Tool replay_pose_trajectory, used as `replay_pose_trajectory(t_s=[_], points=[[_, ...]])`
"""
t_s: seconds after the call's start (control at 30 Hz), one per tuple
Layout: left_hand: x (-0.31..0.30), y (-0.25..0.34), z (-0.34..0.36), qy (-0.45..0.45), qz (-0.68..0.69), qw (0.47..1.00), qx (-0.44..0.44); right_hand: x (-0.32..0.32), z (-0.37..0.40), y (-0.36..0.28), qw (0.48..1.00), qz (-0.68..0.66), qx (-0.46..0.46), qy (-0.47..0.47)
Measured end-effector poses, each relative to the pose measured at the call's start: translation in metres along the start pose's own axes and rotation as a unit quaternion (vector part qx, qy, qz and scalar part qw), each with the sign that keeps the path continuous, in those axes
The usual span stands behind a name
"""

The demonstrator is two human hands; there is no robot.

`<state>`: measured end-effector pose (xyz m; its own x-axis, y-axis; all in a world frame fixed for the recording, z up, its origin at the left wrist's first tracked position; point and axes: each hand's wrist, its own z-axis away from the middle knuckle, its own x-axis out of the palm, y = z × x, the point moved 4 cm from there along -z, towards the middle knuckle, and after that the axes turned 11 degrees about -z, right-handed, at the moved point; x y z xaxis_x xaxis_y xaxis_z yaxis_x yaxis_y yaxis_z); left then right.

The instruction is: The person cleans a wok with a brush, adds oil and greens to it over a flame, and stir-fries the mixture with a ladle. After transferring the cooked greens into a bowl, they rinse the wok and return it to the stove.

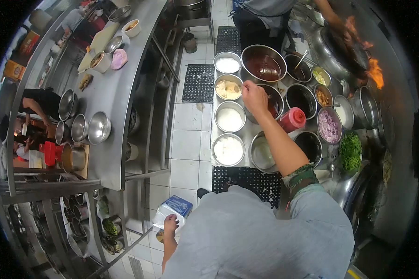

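Note:
My right hand (256, 97) reaches over the steel counter at the right edge of a bowl of pale yellow seasoning (228, 87). Its fingers are pinched together, and what they hold, if anything, is too small to make out. Bowls of white powder (227, 65) and white granules (230, 118) flank that bowl. Dark red liquid (273, 103) shows in a pot partly hidden under my hand. A red squeeze bottle (293, 119) stands beside my forearm. Low at my left side hangs my left hand (171, 224), fingers loosely bent and empty, in front of a blue and white box (177, 207).
A co-worker (270, 14) stands beyond the pots, one arm at a flaming wok (347, 49). Chopped onion (329, 126) and greens (350, 152) sit at the right. A steel shelf table (121, 88) with bowls runs along the left; rubber mats (199, 83) lie on the tiled floor.

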<state>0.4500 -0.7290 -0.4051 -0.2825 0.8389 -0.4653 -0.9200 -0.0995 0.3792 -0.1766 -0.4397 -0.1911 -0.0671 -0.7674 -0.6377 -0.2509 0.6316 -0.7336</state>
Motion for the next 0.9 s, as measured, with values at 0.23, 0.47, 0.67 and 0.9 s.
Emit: replay_pose_trajectory(t_s=[0.23,0.47,0.67,0.9], points=[[0.026,-0.120,-0.056,0.007,-0.092,0.991,0.099,0.027,-0.012,0.033,0.991,-0.089,0.100,-0.009],[0.025,-0.136,-0.048,0.002,-0.071,0.994,0.079,0.023,-0.010,0.042,0.970,-0.176,0.166,-0.001],[0.016,-0.114,-0.052,0.040,-0.092,0.992,0.072,0.015,0.001,0.050,0.955,-0.244,0.163,0.033],[-0.005,-0.025,0.004,-0.024,-0.039,0.998,0.048,-0.013,0.019,0.035,0.876,-0.402,0.262,0.051]])
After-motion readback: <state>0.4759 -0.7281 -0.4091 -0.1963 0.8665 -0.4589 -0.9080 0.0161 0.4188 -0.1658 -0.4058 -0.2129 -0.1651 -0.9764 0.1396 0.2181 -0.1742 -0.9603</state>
